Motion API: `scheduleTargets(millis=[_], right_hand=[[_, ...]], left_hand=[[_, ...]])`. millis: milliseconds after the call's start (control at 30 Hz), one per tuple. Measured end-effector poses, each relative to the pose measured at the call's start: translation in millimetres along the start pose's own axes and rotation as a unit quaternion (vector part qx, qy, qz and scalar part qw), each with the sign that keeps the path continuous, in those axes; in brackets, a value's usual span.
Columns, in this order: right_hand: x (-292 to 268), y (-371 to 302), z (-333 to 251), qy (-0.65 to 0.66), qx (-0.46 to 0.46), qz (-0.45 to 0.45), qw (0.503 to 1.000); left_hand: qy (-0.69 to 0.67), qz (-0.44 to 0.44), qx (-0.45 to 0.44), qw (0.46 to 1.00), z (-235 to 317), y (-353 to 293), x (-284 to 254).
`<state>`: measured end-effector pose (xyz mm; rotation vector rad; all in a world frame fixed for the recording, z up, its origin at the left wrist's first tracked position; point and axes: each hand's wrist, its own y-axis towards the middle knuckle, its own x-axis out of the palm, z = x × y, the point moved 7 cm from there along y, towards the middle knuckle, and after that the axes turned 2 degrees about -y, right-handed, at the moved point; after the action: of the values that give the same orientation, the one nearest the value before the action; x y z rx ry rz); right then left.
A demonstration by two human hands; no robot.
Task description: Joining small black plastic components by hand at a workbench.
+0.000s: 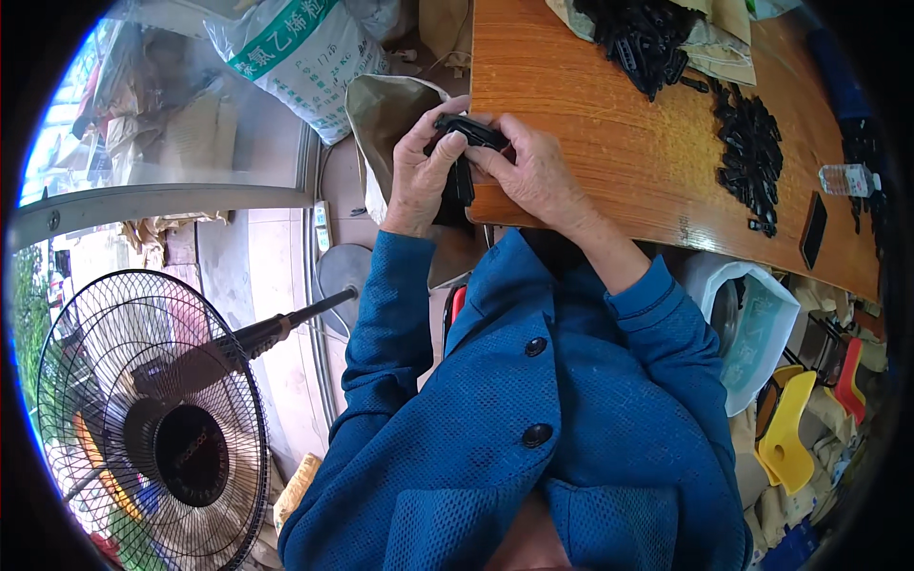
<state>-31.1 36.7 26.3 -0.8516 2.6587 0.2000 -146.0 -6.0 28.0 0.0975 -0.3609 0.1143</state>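
Note:
My left hand (416, 181) and my right hand (538, 169) meet at the left edge of the wooden table (581, 133). Between their fingers is a small black plastic part (478, 132), pinched by both hands, its exact kind unclear. A straight black piece (464, 183) points down from beneath it, beside my left palm; whether the two are joined I cannot tell. Below and left of the hands gapes an open sack (376, 109). Similar black parts form a heap (633, 43) at the table's far side and a looser pile (750, 152) toward the right.
A dark flat rectangular object (813, 230) and a clear plastic bottle (847, 180) lie at the table's right. The standing fan (190, 455) is at my left. Beyond the open sack stands a full white sack (295, 81). A white bag (762, 333) hangs below the table's near edge.

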Motion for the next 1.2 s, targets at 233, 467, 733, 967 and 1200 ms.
scheduleTargets(millis=[233,467,733,967,1200], right_hand=[[-27,-22,-16,-0.182,-0.127,0.118,0.968],[-34,-30,3,-0.185,-0.142,0.146,0.961],[-62,-12,76,0.004,0.025,0.136,0.990],[-69,-23,77,0.228,0.102,0.164,0.954],[-63,-32,20,-0.144,-0.161,0.210,0.954]], left_hand=[[0.015,0.118,-0.030,0.992,-8,0,5],[0.145,0.113,-0.046,0.982,-37,13,24],[0.179,0.076,-0.145,0.970,-69,29,40],[0.107,0.105,-0.163,0.975,-67,34,36],[0.049,0.132,-0.141,0.980,-60,28,39]])
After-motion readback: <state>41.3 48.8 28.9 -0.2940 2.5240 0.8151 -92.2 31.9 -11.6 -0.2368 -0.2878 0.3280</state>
